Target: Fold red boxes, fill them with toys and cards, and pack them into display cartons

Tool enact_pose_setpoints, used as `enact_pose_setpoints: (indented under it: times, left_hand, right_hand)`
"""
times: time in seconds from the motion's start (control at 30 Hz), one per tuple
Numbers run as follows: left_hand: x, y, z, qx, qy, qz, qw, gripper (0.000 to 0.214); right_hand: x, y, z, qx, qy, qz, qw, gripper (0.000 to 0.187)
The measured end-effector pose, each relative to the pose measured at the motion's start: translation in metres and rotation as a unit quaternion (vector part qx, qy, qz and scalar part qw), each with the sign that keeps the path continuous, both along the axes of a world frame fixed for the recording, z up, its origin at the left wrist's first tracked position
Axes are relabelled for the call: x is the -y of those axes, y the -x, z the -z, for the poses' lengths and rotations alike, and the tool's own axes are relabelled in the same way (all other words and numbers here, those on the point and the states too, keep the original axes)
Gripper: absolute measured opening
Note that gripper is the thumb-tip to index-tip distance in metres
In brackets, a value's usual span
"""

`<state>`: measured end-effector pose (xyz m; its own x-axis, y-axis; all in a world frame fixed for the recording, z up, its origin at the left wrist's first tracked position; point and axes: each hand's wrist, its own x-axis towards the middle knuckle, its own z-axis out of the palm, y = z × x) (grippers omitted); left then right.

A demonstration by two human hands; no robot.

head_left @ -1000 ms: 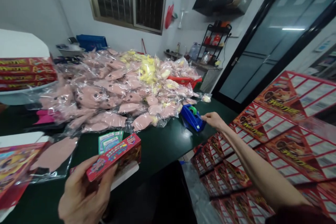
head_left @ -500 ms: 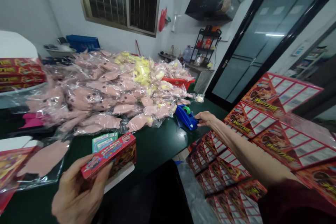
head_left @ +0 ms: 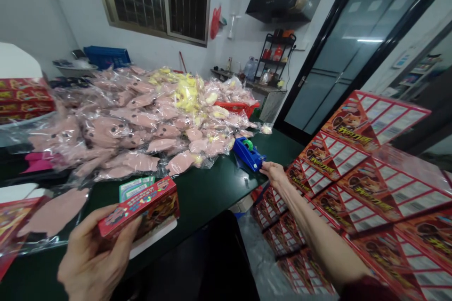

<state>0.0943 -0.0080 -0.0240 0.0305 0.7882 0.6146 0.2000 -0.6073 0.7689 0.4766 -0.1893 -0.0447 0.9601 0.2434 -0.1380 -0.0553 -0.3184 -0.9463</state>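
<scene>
Head view, and there's the left hand (head_left: 90, 258) clamping a red box (head_left: 137, 209) at lower left, long axis rising rightward; the loosely open, empty right hand (head_left: 273, 174) sits just right of the blue tape dispenser (head_left: 247, 154).

The left hand (head_left: 92, 258) is cut off below — its fingers hide one end of the red box (head_left: 137, 208). The stacked boxes (head_left: 384, 197) run out of frame, their fine print too small to read.

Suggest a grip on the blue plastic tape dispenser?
Probably grip the blue plastic tape dispenser by its long lower body, from the near end by the right hand. It lies flat on the dark green table, with the green tape roll sitting high.
</scene>
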Motion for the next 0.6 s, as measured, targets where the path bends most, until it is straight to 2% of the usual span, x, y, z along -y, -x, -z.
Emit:
enact_pose_setpoints:
  times: [0.13,0.23,0.27,0.33,0.4,0.43,0.5,0.6]
  left_hand:
    - [-0.002,0.0,-0.004,0.021,-0.029,0.018,0.999,0.04]
    - [-0.006,0.004,-0.006,0.001,-0.03,0.087,0.996,0.036]
    - [-0.007,0.006,-0.006,-0.015,-0.022,0.104,0.994,0.035]
    - [-0.008,0.01,-0.006,-0.045,-0.01,0.116,0.992,0.035]
    - [-0.008,0.013,-0.007,-0.058,-0.002,0.115,0.992,0.039]
    - [-0.007,0.013,-0.007,-0.06,0.001,0.116,0.992,0.041]
    - [-0.005,0.014,-0.008,-0.061,0.006,0.127,0.99,0.044]
    - [-0.002,0.014,-0.011,-0.061,0.007,0.152,0.986,0.045]
  right_hand:
    - [0.006,0.002,-0.003,0.065,0.045,0.005,0.997,0.025]
    - [0.014,0.029,-0.007,0.127,0.053,0.001,0.991,0.012]
    - [0.015,0.045,-0.009,0.143,0.049,-0.008,0.988,0.014]
    - [0.014,0.086,-0.014,0.165,0.033,-0.053,0.984,0.018]
    - [0.006,0.139,-0.027,0.17,0.002,-0.135,0.976,0.015]
    - [0.0,0.168,-0.036,0.175,-0.042,-0.188,0.966,0.016]
    - [-0.016,0.222,-0.056,0.186,-0.145,-0.245,0.94,0.013]
    - [-0.044,0.276,-0.083,0.082,-0.254,-0.296,0.917,0.062]
